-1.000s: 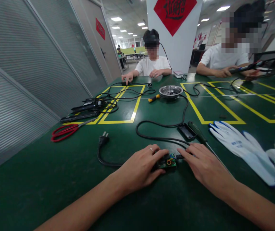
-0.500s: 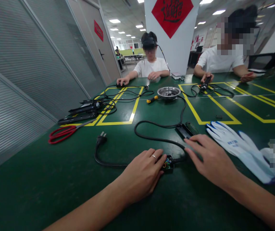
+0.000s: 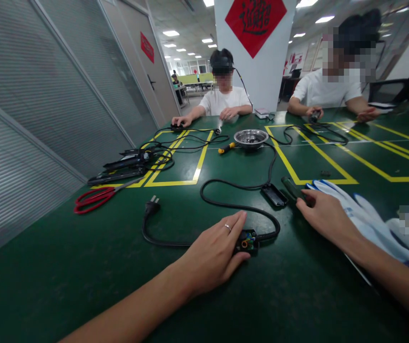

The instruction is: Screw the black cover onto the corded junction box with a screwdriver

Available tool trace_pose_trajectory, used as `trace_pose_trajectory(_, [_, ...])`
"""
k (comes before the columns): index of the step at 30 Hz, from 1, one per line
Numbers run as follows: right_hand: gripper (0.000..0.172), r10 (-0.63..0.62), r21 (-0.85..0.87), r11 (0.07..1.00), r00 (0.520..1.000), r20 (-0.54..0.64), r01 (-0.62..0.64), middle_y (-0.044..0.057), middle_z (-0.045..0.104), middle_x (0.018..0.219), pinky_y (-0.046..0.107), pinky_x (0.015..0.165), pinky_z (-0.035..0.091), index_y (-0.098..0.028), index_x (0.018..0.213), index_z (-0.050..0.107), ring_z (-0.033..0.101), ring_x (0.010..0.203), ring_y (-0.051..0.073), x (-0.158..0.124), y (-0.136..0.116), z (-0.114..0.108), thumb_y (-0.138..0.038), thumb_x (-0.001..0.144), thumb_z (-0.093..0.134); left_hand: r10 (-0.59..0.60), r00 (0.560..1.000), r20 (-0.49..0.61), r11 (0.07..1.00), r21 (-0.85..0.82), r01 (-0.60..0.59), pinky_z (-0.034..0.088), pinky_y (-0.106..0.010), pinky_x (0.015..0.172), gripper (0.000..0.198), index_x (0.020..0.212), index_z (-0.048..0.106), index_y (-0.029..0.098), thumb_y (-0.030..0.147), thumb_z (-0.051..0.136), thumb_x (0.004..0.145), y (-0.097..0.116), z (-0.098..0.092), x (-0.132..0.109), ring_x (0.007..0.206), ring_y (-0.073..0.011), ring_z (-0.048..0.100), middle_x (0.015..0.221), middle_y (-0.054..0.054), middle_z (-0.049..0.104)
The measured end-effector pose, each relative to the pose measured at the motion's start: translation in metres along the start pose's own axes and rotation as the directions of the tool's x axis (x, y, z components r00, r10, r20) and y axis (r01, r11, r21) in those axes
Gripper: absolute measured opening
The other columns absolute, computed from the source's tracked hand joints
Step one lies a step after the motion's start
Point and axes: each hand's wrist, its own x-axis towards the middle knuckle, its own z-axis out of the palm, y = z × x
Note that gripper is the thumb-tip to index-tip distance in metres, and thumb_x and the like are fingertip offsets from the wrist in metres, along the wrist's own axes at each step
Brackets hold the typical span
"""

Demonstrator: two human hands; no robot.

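My left hand [image 3: 219, 250] lies over an opened black plug-in box [image 3: 253, 248], its thumb at the near edge and its fingers at the far side, gripping it. Coloured wires and small parts show inside the box. A black power cord runs from both ends of it, one end to a two-pin plug [image 3: 152, 206]. My right hand [image 3: 326, 214] is closed on a screwdriver [image 3: 291, 186] with a dark translucent handle. What looks like its thin metal shaft shows beyond the wrist, toward me. Beside the handle lies the box's loose black cover [image 3: 274, 195], hollow side up.
White-blue gloves [image 3: 365, 214] lie under and beyond my right hand. Red-handled scissors [image 3: 95, 199] and a pile of black parts [image 3: 126, 166] sit left. Farther off stand a metal bowl [image 3: 250, 137] and a yellow-black tool [image 3: 226, 148]. Two people work across the table.
My right hand has moved right and closed on the screwdriver, turning its handle slightly away from the cover. My left fingers have shifted, baring more of the box's inside.
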Motion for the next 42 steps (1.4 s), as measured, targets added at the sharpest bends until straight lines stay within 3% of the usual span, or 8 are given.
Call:
trace_pose_trajectory(4, [0.046,0.085,0.091,0.993,0.995,-0.06,-0.079,0.01,0.069,0.089,0.033,0.068,0.048,-0.011,0.114,0.064,0.064,0.075,0.021,-0.001,0.002,-0.016,-0.039,0.083,0.046,0.014,0.999,-0.032,1.0,-0.008,-0.014,0.043,-0.043,0.101,0.04,0.13,0.048,0.022,0.037,0.049,0.093,-0.004,-0.012,-0.002,0.124,-0.0257,0.045,0.138,-0.009,0.045])
trace_pose_trajectory(6, [0.047,0.089,0.126,0.989,0.995,-0.046,-0.083,0.008,0.07,0.085,0.031,0.062,0.048,-0.012,0.12,0.061,0.064,0.069,0.019,-0.001,0.004,-0.021,-0.037,0.085,0.041,0.066,0.998,0.002,0.998,-0.024,-0.066,0.047,-0.041,0.096,0.032,0.123,0.054,0.024,0.033,0.05,0.093,-0.005,-0.013,-0.002,0.118,-0.0243,0.05,0.132,-0.007,0.051])
trace_pose_trajectory(10, [0.048,0.078,0.105,0.992,0.997,-0.007,-0.077,0.007,0.069,0.078,0.03,0.056,0.046,-0.012,0.121,0.06,0.062,0.062,0.018,0.0,0.01,-0.02,-0.037,0.087,0.037,0.082,0.996,0.039,0.996,-0.031,-0.081,0.05,-0.039,0.091,0.028,0.121,0.056,0.023,0.024,0.049,0.093,-0.008,-0.009,0.001,0.11,-0.0229,0.055,0.127,-0.006,0.055])
trace_pose_trajectory(20, [0.047,-0.053,-0.216,0.975,0.998,-0.034,0.045,0.018,0.063,0.085,0.04,0.061,0.043,-0.009,0.109,0.062,0.06,0.072,0.028,-0.014,0.003,0.003,-0.042,0.088,0.037,0.051,0.999,0.02,0.994,-0.099,-0.048,0.047,-0.039,0.096,0.028,0.118,0.057,0.023,0.02,0.055,0.09,-0.015,-0.01,0.001,0.111,-0.0214,0.053,0.126,-0.005,0.055])
trace_pose_trajectory(25, [0.053,-0.218,-0.267,0.946,0.971,-0.1,0.185,0.021,0.057,0.108,0.045,0.081,0.044,-0.007,0.118,0.056,0.053,0.101,0.032,-0.016,-0.019,-0.004,-0.047,0.089,0.036,0.063,0.998,0.017,0.995,-0.082,-0.061,0.048,-0.04,0.094,0.028,0.117,0.057,0.023,0.02,0.053,0.09,-0.014,-0.011,0.0,0.11,-0.0229,0.053,0.126,-0.006,0.055])
trace_pose_trajectory(29, [0.058,-0.321,-0.248,0.921,0.946,-0.048,0.3,0.017,0.059,0.109,0.042,0.085,0.046,-0.007,0.123,0.053,0.053,0.102,0.028,-0.01,-0.035,0.009,-0.051,0.087,0.041,0.069,0.997,0.024,0.995,-0.068,-0.067,0.048,-0.04,0.093,0.028,0.117,0.057,0.023,0.02,0.054,0.09,-0.014,-0.012,0.0,0.11,-0.023,0.053,0.126,-0.006,0.055])
trace_pose_trajectory(33, [0.055,-0.326,-0.257,0.915,0.945,-0.019,0.31,0.018,0.061,0.099,0.043,0.082,0.047,-0.001,0.124,0.051,0.056,0.093,0.028,-0.008,-0.036,0.021,-0.042,0.088,0.042,0.069,0.997,0.027,0.994,-0.081,-0.066,0.048,-0.039,0.093,0.029,0.118,0.056,0.024,0.019,0.054,0.09,-0.016,-0.013,0.001,0.11,-0.0224,0.053,0.126,-0.005,0.054])
trace_pose_trajectory(42, [0.058,-0.268,-0.254,0.933,0.963,-0.019,0.254,0.017,0.064,0.1,0.045,0.078,0.049,-0.002,0.127,0.05,0.058,0.091,0.029,-0.026,-0.017,0.01,-0.043,0.085,0.046,0.04,0.999,0.022,0.99,-0.135,-0.037,0.047,-0.038,0.094,0.031,0.117,0.056,0.023,0.017,0.056,0.087,-0.014,-0.014,0.001,0.109,-0.0217,0.053,0.125,-0.004,0.054])
